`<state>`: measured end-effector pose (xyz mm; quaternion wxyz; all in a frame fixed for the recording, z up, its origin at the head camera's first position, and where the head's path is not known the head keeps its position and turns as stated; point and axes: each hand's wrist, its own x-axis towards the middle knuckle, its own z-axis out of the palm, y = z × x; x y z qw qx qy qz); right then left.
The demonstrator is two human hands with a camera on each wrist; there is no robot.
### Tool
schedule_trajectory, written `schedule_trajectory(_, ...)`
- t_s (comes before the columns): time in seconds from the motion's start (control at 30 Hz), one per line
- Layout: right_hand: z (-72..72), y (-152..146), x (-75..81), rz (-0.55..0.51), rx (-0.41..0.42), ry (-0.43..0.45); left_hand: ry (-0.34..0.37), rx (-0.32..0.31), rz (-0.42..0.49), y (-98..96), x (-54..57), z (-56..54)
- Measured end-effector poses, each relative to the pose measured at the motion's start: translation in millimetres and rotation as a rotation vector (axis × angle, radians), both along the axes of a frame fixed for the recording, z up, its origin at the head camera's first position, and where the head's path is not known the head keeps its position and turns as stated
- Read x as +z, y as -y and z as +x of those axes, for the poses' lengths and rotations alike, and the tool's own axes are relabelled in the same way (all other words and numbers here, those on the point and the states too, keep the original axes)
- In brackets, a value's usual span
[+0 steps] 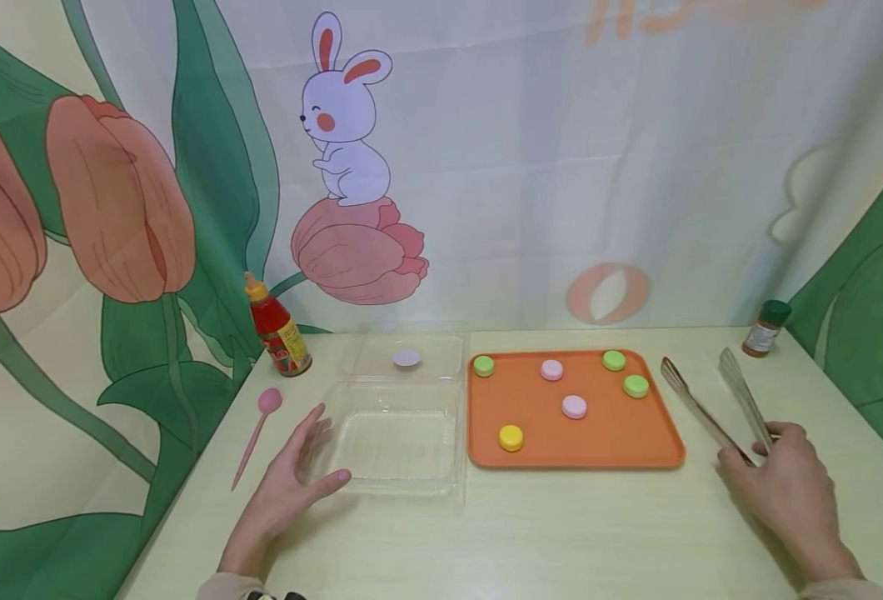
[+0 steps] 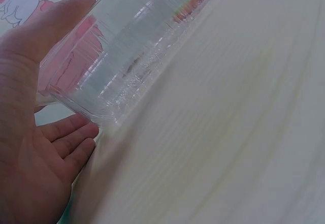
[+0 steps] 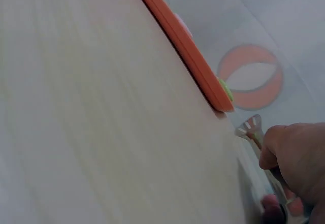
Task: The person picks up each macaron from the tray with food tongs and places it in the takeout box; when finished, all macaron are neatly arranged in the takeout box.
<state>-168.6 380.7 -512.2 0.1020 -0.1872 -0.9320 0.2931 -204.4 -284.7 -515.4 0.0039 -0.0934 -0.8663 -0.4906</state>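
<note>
My left hand (image 1: 284, 487) is at the left side of a clear plastic box (image 1: 396, 446), its thumb and fingers spread around the near left corner. In the left wrist view, the fingertips (image 2: 90, 131) come right up to the wall of the box. The box's hinged lid lies folded back behind it, with a white round sticker (image 1: 407, 358) on it. My right hand (image 1: 790, 492) grips metal tongs (image 1: 704, 412) by the handle end, their arms spread apart and tips pointing away. The orange tray (image 1: 606, 442) lies between box and tongs, carrying several macarons: yellow (image 1: 511, 438), pink (image 1: 574, 407) and green (image 1: 636, 387).
A red sauce bottle (image 1: 280, 333) with a yellow cap stands at the back left, near a pink spoon (image 1: 257, 433). At the back right is a small green-capped spice jar (image 1: 766, 328). Behind the table hangs a printed curtain (image 1: 501, 208).
</note>
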Motion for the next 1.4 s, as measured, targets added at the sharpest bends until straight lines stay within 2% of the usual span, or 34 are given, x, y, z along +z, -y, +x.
schedule_trajectory(0.13, 4.1, -10, 12.5, -0.024, -0.014, 0.126, -0.007, -0.004, 0.004, -0.6, 1.2, 1.5)
schedule_trajectory(0.27, 4.5, -22, 17.6, -0.041, -0.002, 0.157, -0.012, -0.007, 0.013, -1.4, 2.3, 2.7)
schedule_trajectory(0.37, 4.3, -28, 16.3, -0.033, 0.015, 0.112, -0.009, -0.008, 0.020, -1.2, 2.7, 2.8)
schedule_trajectory(0.5, 5.3, -30, 13.4, -0.029, 0.032, 0.012, -0.004, -0.007, 0.018, -0.4, 2.4, 2.6)
schedule_trajectory(0.6, 7.2, -27, 12.5, -0.059, 0.042, -0.053, 0.000, -0.004, 0.005, 0.2, 1.8, 2.2)
schedule_trajectory(0.8, 10.4, -10, 14.2, -0.183, 0.086, -0.127, -0.001, -0.003, -0.005, -0.1, 1.8, 2.5)
schedule_trajectory(1.07, 11.3, 10, 16.9, -0.252, 0.171, -0.088, -0.003, -0.012, 0.004, 0.2, -0.2, 1.0)
schedule_trajectory(1.2, 11.7, 27, 16.2, -0.249, 0.214, -0.074, -0.008, -0.015, 0.002, 1.1, -1.0, 0.9)
schedule_trajectory(1.4, 11.4, 45, 12.9, -0.256, 0.322, -0.017, -0.008, -0.014, -0.009, 0.3, -0.6, -0.2)
